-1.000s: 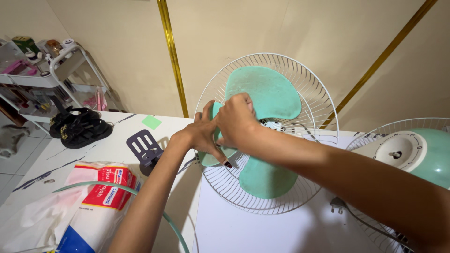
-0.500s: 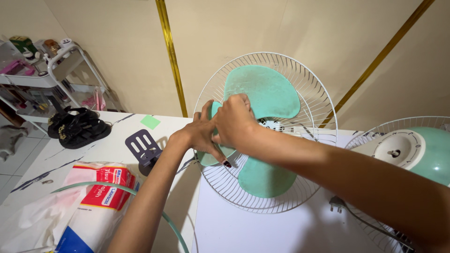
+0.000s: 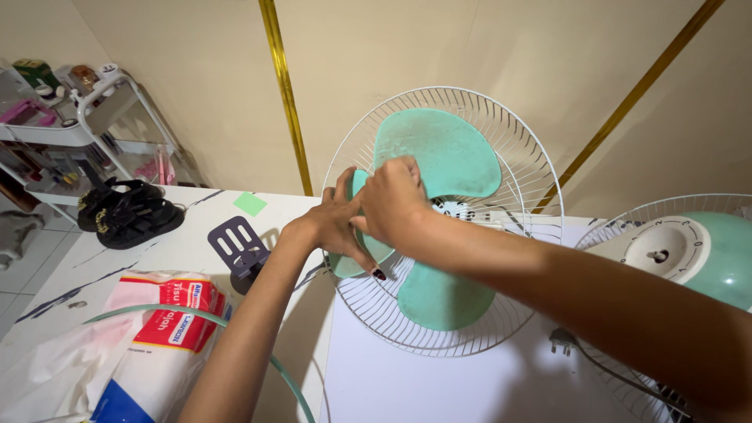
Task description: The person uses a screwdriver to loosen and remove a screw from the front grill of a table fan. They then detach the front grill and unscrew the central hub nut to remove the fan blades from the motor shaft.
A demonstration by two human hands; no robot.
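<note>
A mint-green three-bladed fan propeller (image 3: 439,153) sits inside a white wire fan guard (image 3: 533,157) that leans against the wall. My right hand (image 3: 395,200) is closed over the hub at the middle of the blades. My left hand (image 3: 338,223) lies flat against the left blade, fingers spread, right beside the right hand. The hub itself is hidden under my hands.
A green fan motor housing (image 3: 697,251) with another wire guard lies at the right, with a plug and cord (image 3: 562,342) in front of it. A tissue pack in a plastic bag (image 3: 160,337), a dark slotted part (image 3: 235,244), black sandals (image 3: 129,211) and a shelf rack (image 3: 70,133) are at the left.
Almost nothing differs. Both hands stay on the fan blades at the hub; the view has shifted very slightly.
</note>
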